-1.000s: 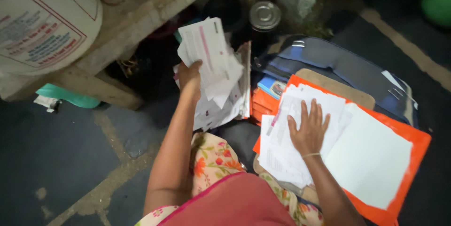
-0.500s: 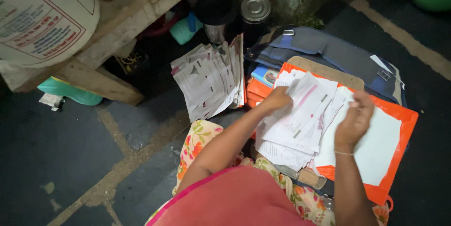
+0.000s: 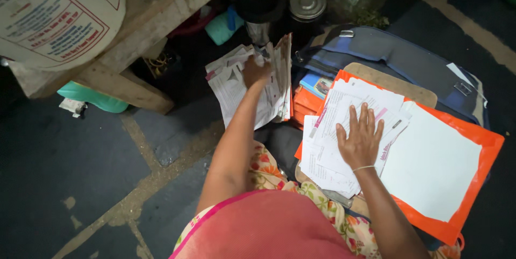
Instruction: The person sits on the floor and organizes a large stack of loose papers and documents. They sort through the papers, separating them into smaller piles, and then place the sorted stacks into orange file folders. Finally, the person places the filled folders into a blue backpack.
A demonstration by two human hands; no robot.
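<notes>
My left hand (image 3: 256,71) reaches forward onto a loose pile of printed papers (image 3: 234,95) leaning on the dark floor, with its fingers curled on a top sheet. My right hand (image 3: 360,142) lies flat with spread fingers on a stack of printed sheets (image 3: 325,157). That stack rests in an open orange folder (image 3: 475,183) on my lap. A blank white sheet (image 3: 430,167) covers the folder's right half.
A blue bag (image 3: 398,62) lies behind the folder, with small orange booklets (image 3: 304,103) beside it. A steel-lidded tin (image 3: 307,2) and a dark cup (image 3: 259,3) stand under a wooden bench (image 3: 140,38). The bench bears a white printed sack (image 3: 48,17). A green object (image 3: 94,99) lies beneath.
My left hand took a sheet from the folder stack and carried it forward to the floor pile. My right hand came down flat onto the stack again.
</notes>
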